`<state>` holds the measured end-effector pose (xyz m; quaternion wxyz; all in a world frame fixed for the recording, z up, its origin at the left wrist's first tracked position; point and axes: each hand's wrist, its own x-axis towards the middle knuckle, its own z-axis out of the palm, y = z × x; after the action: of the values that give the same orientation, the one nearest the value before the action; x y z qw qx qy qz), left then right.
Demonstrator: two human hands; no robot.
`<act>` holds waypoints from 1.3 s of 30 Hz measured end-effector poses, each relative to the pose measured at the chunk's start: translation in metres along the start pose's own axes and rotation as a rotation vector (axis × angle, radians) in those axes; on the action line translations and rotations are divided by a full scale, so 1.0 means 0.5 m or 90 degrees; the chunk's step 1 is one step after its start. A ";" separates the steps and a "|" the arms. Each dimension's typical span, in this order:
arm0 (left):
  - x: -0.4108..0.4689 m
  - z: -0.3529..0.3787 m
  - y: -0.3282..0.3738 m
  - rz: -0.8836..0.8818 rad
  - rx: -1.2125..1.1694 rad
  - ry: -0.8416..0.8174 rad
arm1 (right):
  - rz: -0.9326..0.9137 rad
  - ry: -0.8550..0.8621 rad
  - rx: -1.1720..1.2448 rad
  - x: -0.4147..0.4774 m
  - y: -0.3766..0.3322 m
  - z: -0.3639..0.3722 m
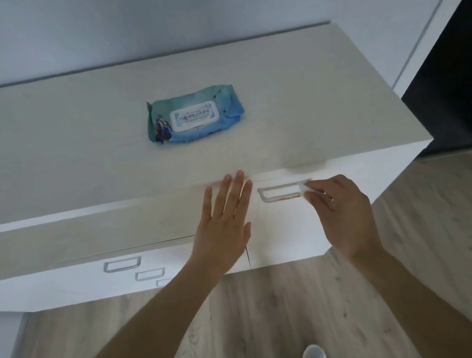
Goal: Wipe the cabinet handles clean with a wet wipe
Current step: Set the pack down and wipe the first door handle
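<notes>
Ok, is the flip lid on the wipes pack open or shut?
Shut: the white flip lid lies flat on the blue wipes pack, with no wipe sticking out.

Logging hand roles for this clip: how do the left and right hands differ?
The left hand is flat, fingers straight, on the cabinet front; the right hand is curled, pinching a white wipe. The left hand sits beside the handle; the right hand is at its right end. Both are bare.

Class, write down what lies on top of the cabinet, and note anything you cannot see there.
In view, one blue pack of wet wipes lies on the cabinet top, its flap shut, so the wipes inside are hidden. The top's left end runs out of frame.
</notes>
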<state>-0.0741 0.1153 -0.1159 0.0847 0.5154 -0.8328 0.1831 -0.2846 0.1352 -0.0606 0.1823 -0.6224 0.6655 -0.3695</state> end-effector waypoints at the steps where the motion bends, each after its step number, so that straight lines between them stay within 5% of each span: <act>1: 0.000 0.006 0.002 0.000 0.010 0.010 | 0.001 0.000 -0.003 -0.003 0.005 0.000; 9: 0.026 0.141 0.023 -0.042 0.094 0.222 | -0.050 0.130 0.003 -0.002 0.099 0.046; 17: 0.109 0.252 0.016 -0.081 0.135 0.500 | -0.168 0.293 0.215 0.019 0.213 0.136; 27: 0.144 0.269 0.033 -0.130 0.198 0.649 | -0.428 0.441 0.261 0.033 0.290 0.220; 33: 0.142 0.283 0.043 -0.124 0.191 0.679 | -0.493 0.513 0.261 0.039 0.280 0.221; 39: 0.145 0.285 0.050 -0.142 0.170 0.679 | -0.499 0.473 0.243 0.059 0.267 0.208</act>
<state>-0.1224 0.0094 -0.2284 0.4470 0.4426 -0.5847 0.5123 -0.3086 0.0727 -0.2188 -0.1055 -0.6069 0.3257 -0.7173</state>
